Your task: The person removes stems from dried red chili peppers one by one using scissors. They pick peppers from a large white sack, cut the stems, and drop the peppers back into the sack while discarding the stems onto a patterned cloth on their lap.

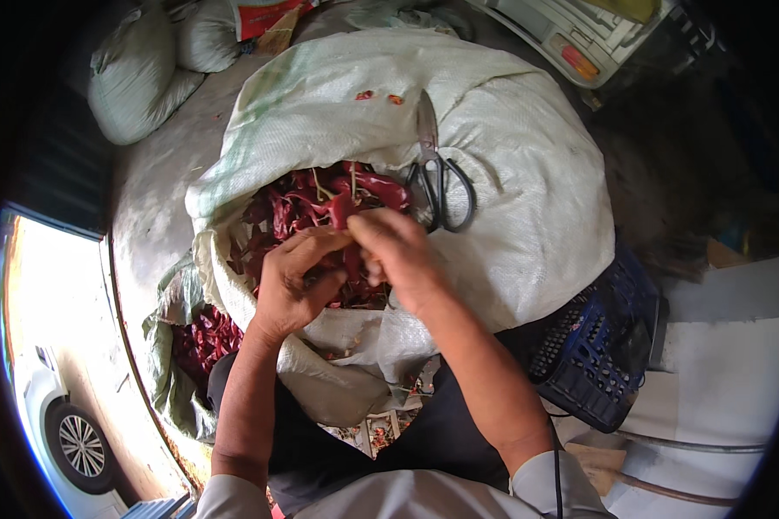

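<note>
A large white woven sack (528, 190) lies in front of me, its mouth full of dried red chili peppers (290, 203). Over that opening my left hand (299, 277) has its fingers bent and closed on a red chili pepper (341, 209). My right hand (394, 255) meets it at the same pepper, fingers curled and slightly blurred by motion. Black-handled scissors (441, 173) rest on the sack just beyond my right hand, blades pointing away. Two small red scraps (365, 95) lie farther up on the cloth.
A second sack of red chilies (206, 342) stands by my left knee. A blue plastic crate (593, 346) is at the right. Stuffed white sacks (134, 78) sit at the far left, and a pale bin (571, 39) at the far right. A car (69, 432) shows through the left doorway.
</note>
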`<state>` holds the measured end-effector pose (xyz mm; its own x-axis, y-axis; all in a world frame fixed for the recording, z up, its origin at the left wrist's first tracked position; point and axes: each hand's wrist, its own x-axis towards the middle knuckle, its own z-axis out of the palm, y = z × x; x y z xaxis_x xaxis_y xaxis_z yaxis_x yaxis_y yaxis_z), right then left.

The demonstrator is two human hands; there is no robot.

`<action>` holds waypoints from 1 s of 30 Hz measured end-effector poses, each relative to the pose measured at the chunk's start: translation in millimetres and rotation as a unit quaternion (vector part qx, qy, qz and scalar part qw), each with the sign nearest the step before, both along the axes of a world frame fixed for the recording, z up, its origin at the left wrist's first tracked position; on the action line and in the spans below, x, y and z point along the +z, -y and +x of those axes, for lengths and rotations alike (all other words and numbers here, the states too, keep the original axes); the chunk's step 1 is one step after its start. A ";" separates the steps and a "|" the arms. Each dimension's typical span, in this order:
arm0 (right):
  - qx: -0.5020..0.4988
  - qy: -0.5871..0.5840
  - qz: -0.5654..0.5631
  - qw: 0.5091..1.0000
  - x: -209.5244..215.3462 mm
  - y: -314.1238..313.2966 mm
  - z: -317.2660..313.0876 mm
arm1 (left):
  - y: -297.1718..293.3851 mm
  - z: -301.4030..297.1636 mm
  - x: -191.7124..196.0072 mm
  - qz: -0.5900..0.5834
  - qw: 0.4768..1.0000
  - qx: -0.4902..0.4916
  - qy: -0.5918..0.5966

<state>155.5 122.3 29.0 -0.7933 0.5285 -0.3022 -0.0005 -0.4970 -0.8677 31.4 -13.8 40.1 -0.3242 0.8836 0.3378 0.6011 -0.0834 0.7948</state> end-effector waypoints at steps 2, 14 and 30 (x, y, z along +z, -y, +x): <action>-0.020 0.021 -0.027 0.999 8.0 -2.0 0.9 | 4.8 0.7 5.3 -0.018 0.994 -0.041 0.098; -0.037 0.091 0.401 0.911 8.0 10.8 3.6 | -20.9 0.9 -22.2 0.029 0.961 0.102 0.255; -0.016 0.084 0.679 0.729 11.0 -10.7 17.1 | -27.2 6.3 -14.1 -0.003 0.979 0.052 -0.197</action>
